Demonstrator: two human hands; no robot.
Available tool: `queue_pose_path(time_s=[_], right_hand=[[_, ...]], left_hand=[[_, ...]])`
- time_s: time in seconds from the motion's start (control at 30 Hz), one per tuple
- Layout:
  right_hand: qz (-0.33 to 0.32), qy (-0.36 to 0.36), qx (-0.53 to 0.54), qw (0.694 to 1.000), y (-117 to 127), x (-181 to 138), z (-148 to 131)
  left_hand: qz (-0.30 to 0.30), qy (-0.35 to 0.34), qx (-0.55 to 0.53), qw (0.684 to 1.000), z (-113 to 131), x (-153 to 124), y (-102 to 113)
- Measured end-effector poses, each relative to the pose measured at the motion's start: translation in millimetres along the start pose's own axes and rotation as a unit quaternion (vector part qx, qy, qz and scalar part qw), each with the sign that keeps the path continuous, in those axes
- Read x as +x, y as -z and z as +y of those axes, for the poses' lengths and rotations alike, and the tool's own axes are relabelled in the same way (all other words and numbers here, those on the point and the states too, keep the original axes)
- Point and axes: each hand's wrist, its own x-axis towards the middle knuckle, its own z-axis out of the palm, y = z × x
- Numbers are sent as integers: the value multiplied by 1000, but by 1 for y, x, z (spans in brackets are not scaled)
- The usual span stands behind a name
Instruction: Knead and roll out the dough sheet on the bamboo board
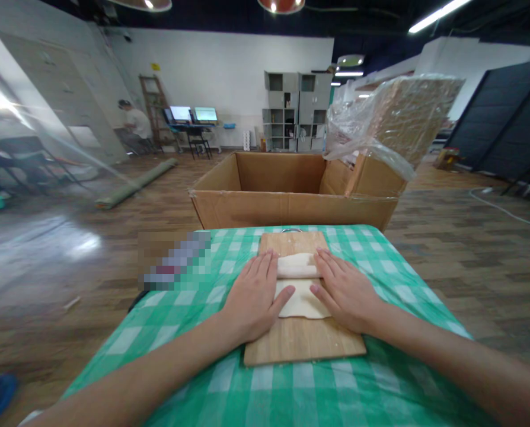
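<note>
left hand (252, 296), right hand (350, 290) | palms down, angled inward | fingers (261, 265) outstretched, unclenched, on rolling pin (297, 271)

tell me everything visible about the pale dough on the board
The thin, off-white sheet of dough lies flat on the rectangular light-brown wooden board, its near edge slightly wavy. A pale cylindrical rolling pin lies crosswise over it, with dough showing beyond and nearer. The left hand and right hand hide its side edges; whether they touch it is unclear.

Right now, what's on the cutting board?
Flattened dough with a rolling pin across it. The left hand and right hand cover the pin's ends, so those can't be seen.
</note>
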Motion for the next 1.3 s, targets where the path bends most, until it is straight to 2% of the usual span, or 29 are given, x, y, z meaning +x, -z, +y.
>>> queue_pose_path(time_s=[0.13,0.23,0.33,0.5,0.6,0.7,0.8,0.93,1.03,1.1,1.17,1.3], right_hand=[[-2,29,4,1000,10,-41,-17],[-7,43,9,999,13,-44,-15],[-12,47,23,999,10,-16,1],[-53,17,28,998,-3,61,37],[-51,5,16,999,-9,81,44],[-33,6,9,999,-8,66,36],[-19,14,-1,1000,-1,28,19],[-24,52,-14,998,17,-25,-4],[-25,78,-16,997,28,-51,-15],[-24,88,-16,996,32,-58,-17],[-24,95,-11,995,33,-57,-14],[-28,76,10,997,25,-22,5]], left_hand=[[-15,-26,4,1000,13,-38,17],[-36,-28,2,999,11,-38,23],[-45,-11,-3,999,-2,-10,16],[-37,9,5,999,-29,61,-11],[-46,20,12,999,-36,79,-18],[-27,18,13,999,-30,64,-16],[5,5,12,1000,-14,28,-7],[9,-37,13,999,7,-24,12],[7,-63,22,998,14,-48,25],[-5,-68,23,997,13,-50,29],[-28,-54,15,998,9,-39,28],[-62,15,-6,998,-7,10,13]])
